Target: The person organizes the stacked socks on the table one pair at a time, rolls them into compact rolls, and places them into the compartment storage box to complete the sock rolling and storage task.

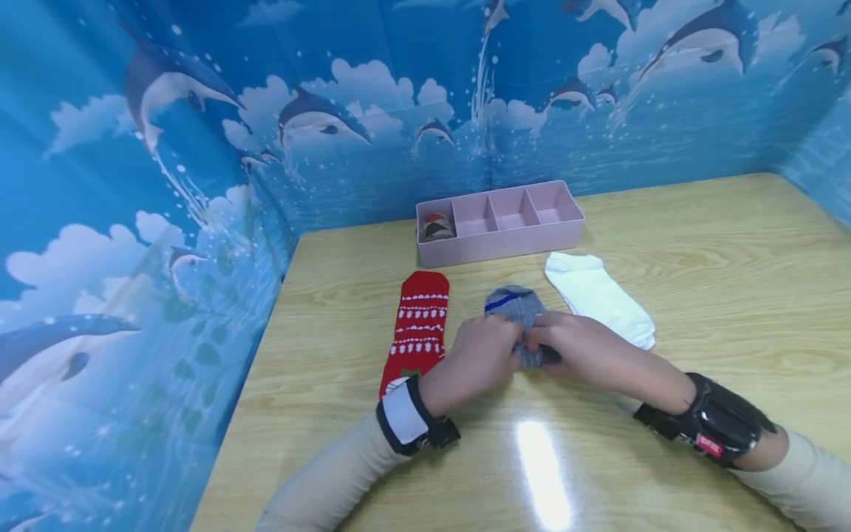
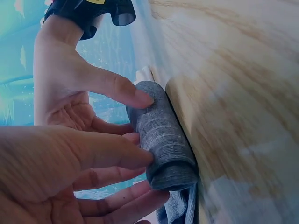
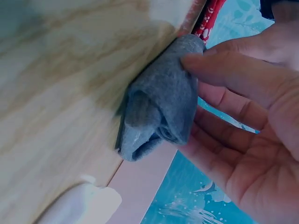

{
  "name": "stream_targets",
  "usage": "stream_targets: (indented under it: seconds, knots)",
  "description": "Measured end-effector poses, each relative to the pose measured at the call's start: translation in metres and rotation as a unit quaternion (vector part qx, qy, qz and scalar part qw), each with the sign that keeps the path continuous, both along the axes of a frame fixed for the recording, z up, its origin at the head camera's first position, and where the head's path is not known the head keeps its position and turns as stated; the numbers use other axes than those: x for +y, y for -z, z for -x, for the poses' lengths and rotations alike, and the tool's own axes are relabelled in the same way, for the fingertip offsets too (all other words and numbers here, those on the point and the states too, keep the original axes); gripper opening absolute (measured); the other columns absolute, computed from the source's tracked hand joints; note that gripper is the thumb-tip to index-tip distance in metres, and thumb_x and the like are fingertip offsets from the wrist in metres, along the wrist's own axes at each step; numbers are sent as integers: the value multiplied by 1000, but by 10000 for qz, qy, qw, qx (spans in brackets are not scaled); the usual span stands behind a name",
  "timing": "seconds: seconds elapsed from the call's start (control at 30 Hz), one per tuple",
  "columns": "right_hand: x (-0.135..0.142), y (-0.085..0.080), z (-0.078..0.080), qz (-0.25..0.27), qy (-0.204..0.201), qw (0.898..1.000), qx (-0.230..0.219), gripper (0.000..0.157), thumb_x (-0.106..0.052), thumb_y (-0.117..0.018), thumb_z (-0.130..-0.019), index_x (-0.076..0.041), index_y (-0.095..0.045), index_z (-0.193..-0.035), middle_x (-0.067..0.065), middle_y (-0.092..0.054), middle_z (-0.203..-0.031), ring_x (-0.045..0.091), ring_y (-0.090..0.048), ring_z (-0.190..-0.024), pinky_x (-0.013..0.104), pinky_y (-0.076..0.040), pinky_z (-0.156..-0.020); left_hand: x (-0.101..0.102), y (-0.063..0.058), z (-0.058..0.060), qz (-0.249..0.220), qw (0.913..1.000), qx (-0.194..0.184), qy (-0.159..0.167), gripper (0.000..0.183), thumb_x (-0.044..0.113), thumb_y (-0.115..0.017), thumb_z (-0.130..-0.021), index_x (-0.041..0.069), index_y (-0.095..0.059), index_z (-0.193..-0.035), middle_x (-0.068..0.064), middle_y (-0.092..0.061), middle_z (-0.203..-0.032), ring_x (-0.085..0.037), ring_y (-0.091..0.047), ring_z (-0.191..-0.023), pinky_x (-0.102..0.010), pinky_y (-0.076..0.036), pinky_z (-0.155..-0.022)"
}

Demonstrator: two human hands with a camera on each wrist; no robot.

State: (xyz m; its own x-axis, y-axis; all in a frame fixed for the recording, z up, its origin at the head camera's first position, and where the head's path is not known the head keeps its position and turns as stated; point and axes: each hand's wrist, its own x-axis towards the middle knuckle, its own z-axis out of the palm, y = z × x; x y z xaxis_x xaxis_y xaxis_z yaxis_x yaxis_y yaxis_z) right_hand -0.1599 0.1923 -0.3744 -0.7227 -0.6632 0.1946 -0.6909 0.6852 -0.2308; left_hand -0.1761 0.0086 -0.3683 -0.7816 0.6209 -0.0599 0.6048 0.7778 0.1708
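Observation:
A grey sock [image 1: 515, 297] with a blue stripe lies on the table between both hands, its near end rolled up. My left hand [image 1: 480, 353] grips one end of the roll, thumb on top and fingers behind it. At the other end, my right hand [image 1: 581, 343] holds the roll the same way. In the left wrist view the rolled grey sock [image 2: 163, 135] is a thick cylinder, with loose fabric hanging past it. Folds and an open layer of the grey sock [image 3: 163, 93] show at its end in the right wrist view.
Left of the hands lies a red sock [image 1: 422, 318] with white patterns, partly behind the left forearm. A white sock [image 1: 598, 295] lies to the right. Behind them stands a pink four-section box [image 1: 505, 245], a rolled patterned sock [image 1: 436, 227] in its leftmost compartment. Dolphin-print curtains [image 1: 385, 148] border the table.

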Motion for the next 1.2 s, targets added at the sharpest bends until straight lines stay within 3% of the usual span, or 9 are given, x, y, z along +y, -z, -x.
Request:
stream_targets:
  seconds: [0.2, 0.33, 0.5, 0.7, 0.83, 0.97, 1.07, 1.2]
  knots:
    - [1, 3, 4, 222, 39, 9995, -222, 28, 4, -81, -67, -14, -67, -84, -4, -65, -83, 10, -60, -77, 30, -53, -67, 0, -2, -2, -192, 9995, 114, 204, 8, 7, -69, -90, 14, -72, -93, 4, -62, -71, -8, -51, -60, -18, -38, -52]
    - [3, 6, 9, 411, 106, 9981, -438, 26, 6, -74, -69, -15, -67, -84, -5, -65, -82, 9, -59, -75, 29, -51, -66, 1, -1, -4, 221, 9980, 456, 381, 5, 17, -75, -88, 14, -71, -88, 4, -65, -72, -7, -54, -61, -20, -42, -54]
    - [7, 7, 15, 567, 74, 9946, -867, 25, 4, -72, -71, -12, -73, -91, -4, -71, -87, 8, -63, -79, 30, -55, -72, 2, 2, -6, 483, 9925, 966, 567, 7, 8, -72, -84, 14, -71, -80, 5, -66, -70, -8, -56, -60, -22, -45, -53]
    - [13, 2, 19, 856, -208, 9821, -1665, 21, 2, -70, -74, -12, -75, -90, -8, -69, -81, 4, -57, -72, 24, -51, -66, 3, 2, -5, 329, 9975, 296, 553, 11, 12, -78, -80, 14, -67, -75, 6, -56, -63, -7, -49, -56, -19, -38, -51]
    - [16, 1, 20, 949, -372, 9778, -1832, 16, -1, -71, -79, -10, -77, -91, -8, -73, -83, 1, -58, -73, 24, -53, -67, 2, 2, -4, 290, 9977, -16, 606, 19, 15, -78, -81, 14, -62, -70, 6, -50, -59, -7, -46, -54, -19, -34, -49]
    - [15, 0, 16, 685, -382, 9837, -1617, 13, -8, -79, -78, -16, -74, -87, -12, -70, -83, 0, -57, -73, 22, -50, -65, 0, 2, -1, 197, 9979, -285, 552, 19, 16, -77, -84, 13, -61, -75, 6, -48, -62, -8, -45, -56, -19, -33, -51]
    - [12, 1, 11, 483, -308, 9913, -1186, 22, -10, -84, -72, -21, -68, -81, -11, -64, -83, 4, -53, -74, 22, -46, -64, 0, 3, 0, 126, 9978, -470, 452, 17, 17, -77, -85, 13, -62, -80, 5, -49, -66, -9, -47, -60, -20, -35, -54]
    - [9, 6, 9, 480, -180, 9965, -660, 25, -6, -83, -68, -20, -67, -81, -5, -62, -89, 7, -55, -80, 25, -49, -68, -1, 5, 1, 75, 9980, -509, 377, 16, 21, -78, -86, 14, -64, -81, 3, -56, -71, -10, -50, -62, -21, -39, -56]
